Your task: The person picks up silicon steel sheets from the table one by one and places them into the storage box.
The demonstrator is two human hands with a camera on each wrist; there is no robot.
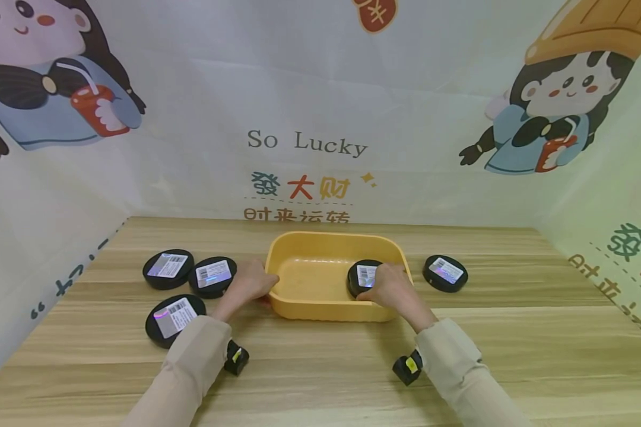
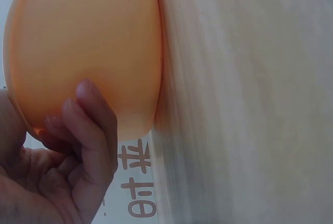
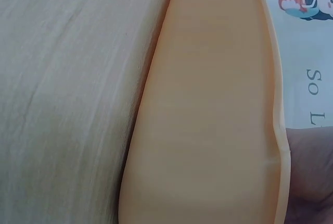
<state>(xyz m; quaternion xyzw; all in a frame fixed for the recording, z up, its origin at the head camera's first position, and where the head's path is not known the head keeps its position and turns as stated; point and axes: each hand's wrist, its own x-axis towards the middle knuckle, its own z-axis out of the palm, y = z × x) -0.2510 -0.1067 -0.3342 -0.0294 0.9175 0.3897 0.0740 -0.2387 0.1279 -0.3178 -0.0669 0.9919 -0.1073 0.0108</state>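
Observation:
A yellow plastic bin [image 1: 320,311] stands on the wooden table. At its left end my left hand [image 1: 251,281] grips the rim, with the thumb at the rim and the fingers [image 2: 88,130] against the outer wall. Inside the bin, at the right end, is a black round disc [image 1: 364,275] with a white and silvery label. My right hand [image 1: 392,289] reaches over the front rim and holds that disc by its edge. In the right wrist view the bin's wall [image 3: 203,104] hides the disc and most of the hand.
Left of the bin lie three more black discs, one at the back left [image 1: 168,269], one beside my left hand [image 1: 212,277] and one nearer [image 1: 174,320], partly behind my sleeve. Another disc [image 1: 446,273] lies right of the bin. A printed cloth [image 1: 310,89] closes off the back and sides.

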